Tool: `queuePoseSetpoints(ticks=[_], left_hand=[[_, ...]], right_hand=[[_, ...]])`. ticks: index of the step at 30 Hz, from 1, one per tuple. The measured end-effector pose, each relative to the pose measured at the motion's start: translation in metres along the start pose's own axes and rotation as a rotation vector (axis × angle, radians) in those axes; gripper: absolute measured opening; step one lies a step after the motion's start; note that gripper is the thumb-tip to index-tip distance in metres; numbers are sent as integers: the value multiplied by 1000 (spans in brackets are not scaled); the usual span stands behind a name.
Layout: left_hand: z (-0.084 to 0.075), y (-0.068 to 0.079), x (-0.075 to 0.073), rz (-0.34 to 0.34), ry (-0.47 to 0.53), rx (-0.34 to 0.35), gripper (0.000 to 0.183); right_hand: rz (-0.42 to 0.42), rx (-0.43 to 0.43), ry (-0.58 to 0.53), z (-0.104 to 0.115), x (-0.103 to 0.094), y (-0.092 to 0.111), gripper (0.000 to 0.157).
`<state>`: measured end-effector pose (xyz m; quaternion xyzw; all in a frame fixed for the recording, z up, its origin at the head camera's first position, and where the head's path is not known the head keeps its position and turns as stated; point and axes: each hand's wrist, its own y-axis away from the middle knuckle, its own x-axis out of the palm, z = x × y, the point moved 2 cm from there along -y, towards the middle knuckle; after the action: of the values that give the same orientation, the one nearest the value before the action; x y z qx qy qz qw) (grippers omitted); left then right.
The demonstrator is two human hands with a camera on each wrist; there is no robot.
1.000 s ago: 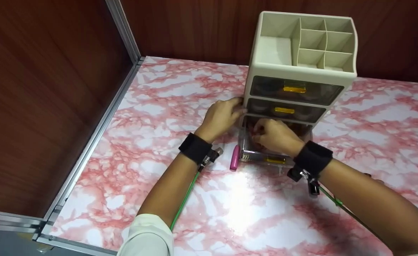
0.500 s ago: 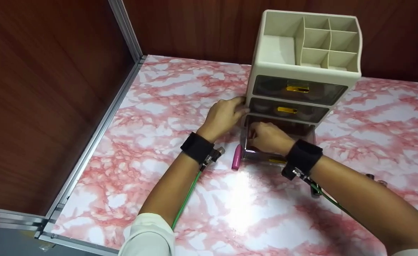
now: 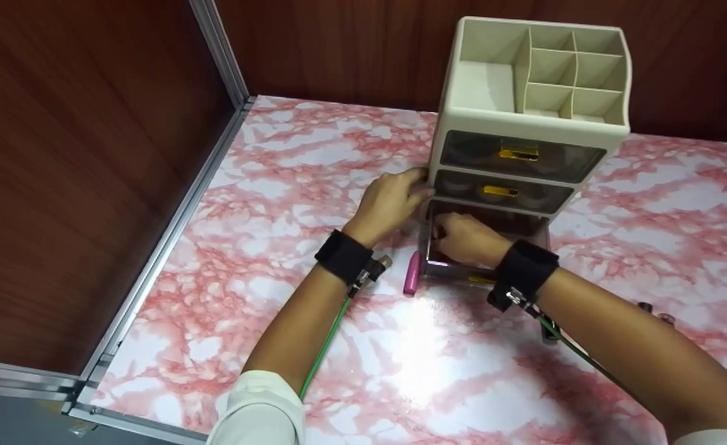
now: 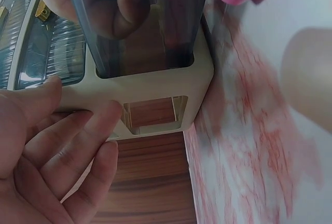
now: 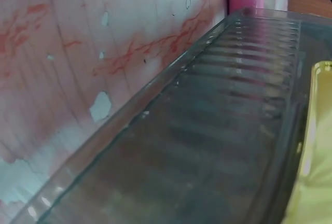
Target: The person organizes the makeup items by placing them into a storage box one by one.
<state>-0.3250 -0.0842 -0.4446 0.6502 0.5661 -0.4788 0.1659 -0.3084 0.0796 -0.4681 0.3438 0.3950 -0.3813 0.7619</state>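
A cream drawer organizer (image 3: 536, 122) stands on the table with its lowest clear drawer (image 3: 437, 271) pulled out. My left hand (image 3: 385, 204) rests against the organizer's left side. In the left wrist view its thumb (image 4: 49, 92) lies on the front frame and the loosely bent fingers touch the side wall. My right hand (image 3: 468, 238) is down inside the open drawer, fingers curled; through the clear wall a bent finger (image 4: 132, 9) shows. I cannot tell whether it holds anything. A pink tube (image 3: 412, 273) with a rounded end lies beside the drawer's left front corner.
Two closed drawers with gold handles (image 3: 519, 154) sit above the open one. Small dark tubes (image 3: 550, 334) lie by my right forearm, partly hidden, and a brownish one (image 3: 666, 319) lies beyond it. A wooden wall (image 3: 339, 55) stands behind; a metal rail (image 3: 172, 228) edges the left.
My right hand has shifted slightly left inside the drawer, its forearm following. My left hand keeps its place on the organizer. The whole view has shifted a little.
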Motion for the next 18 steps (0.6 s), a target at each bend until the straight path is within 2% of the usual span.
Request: queuePoseSetpoints(ticks=[18], left_hand=[[2,0,-2,3,-27,2,34]], right_hand=[[41,-86,26,3,3,8,8]])
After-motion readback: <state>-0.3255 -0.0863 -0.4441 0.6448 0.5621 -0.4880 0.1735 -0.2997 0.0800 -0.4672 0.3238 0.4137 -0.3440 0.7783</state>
